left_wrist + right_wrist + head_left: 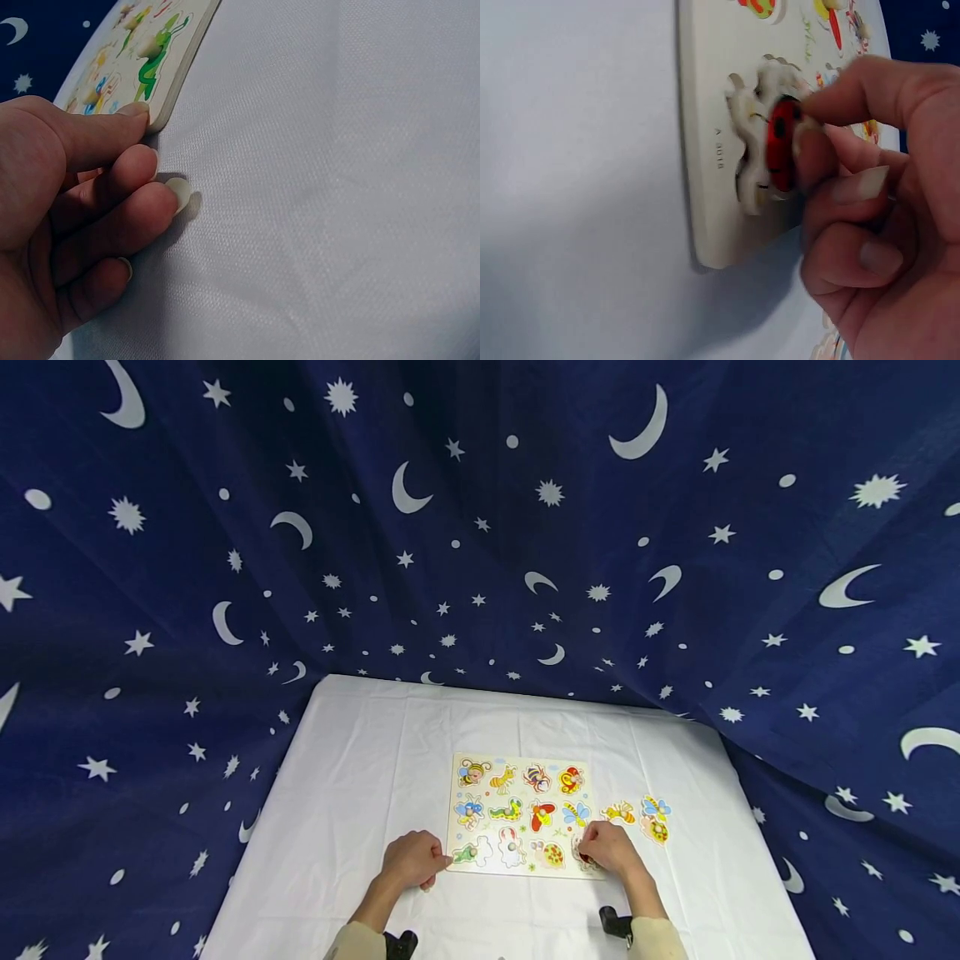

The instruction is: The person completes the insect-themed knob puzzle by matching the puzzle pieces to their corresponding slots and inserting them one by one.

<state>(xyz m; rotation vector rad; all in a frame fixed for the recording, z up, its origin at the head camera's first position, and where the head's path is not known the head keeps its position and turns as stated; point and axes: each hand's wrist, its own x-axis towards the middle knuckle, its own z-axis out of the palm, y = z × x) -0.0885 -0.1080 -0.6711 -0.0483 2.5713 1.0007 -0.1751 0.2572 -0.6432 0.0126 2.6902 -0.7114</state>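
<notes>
A wooden peg puzzle board (480, 870) with insect pictures lies on the table. My left hand (412, 860) is at its near left corner, thumb on top of the edge and the other fingers curled beside it. A green grasshopper piece (155, 56) is close to that thumb. At the near right corner, my right hand (609, 846) pinches a red ladybug puzzle piece (781, 142) with black spots between thumb and fingers. The piece is tilted over a bug-shaped recess (744, 112) in the board; the fingers hide part of it.
Right of the board lie a striped bee piece (618, 812), a blue-winged dragonfly piece (657, 807) and a snail piece (655, 832), the latter two touching or overlapping. A white cloth (360, 760) covers the table. Dark blue curtains (480, 568) hang around its far side and ends.
</notes>
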